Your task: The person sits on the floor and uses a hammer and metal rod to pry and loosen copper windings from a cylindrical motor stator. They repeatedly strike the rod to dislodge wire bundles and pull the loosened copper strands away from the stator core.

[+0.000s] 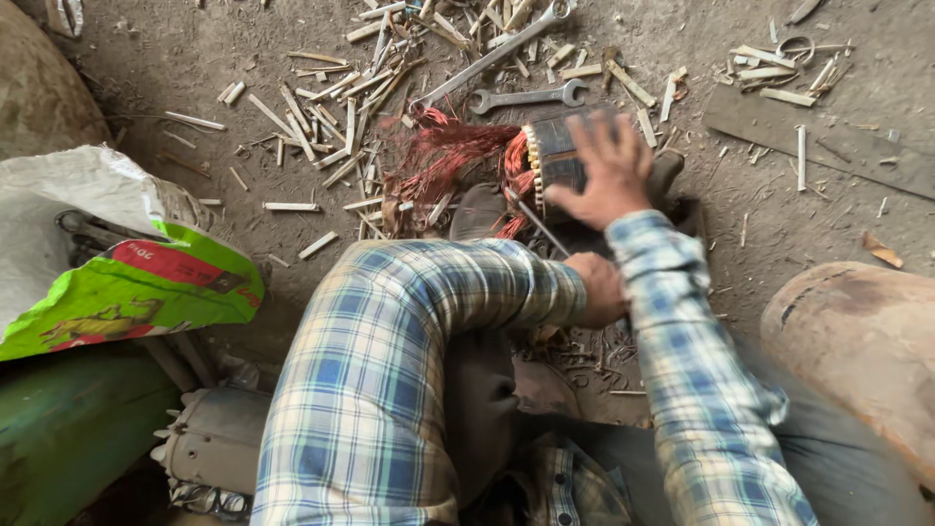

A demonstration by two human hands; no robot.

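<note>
A dark motor stator (557,156) lies on the dirt floor, and a bundle of reddish copper wire (450,148) spills out of its left end. My right hand (609,173) rests on top of the stator with fingers spread, pressing it down. My left hand (596,289) is closed around a thin metal tool (538,226) whose shaft points up to the stator's near end. Both arms wear blue plaid sleeves, and my knees frame the work.
Two spanners (526,97) (487,58) lie beyond the stator among several scattered wooden slivers (321,117). A white and green sack (117,282) sits at left, a grey motor housing (209,443) at bottom left, a plank (818,141) and a rounded brown casing (862,336) at right.
</note>
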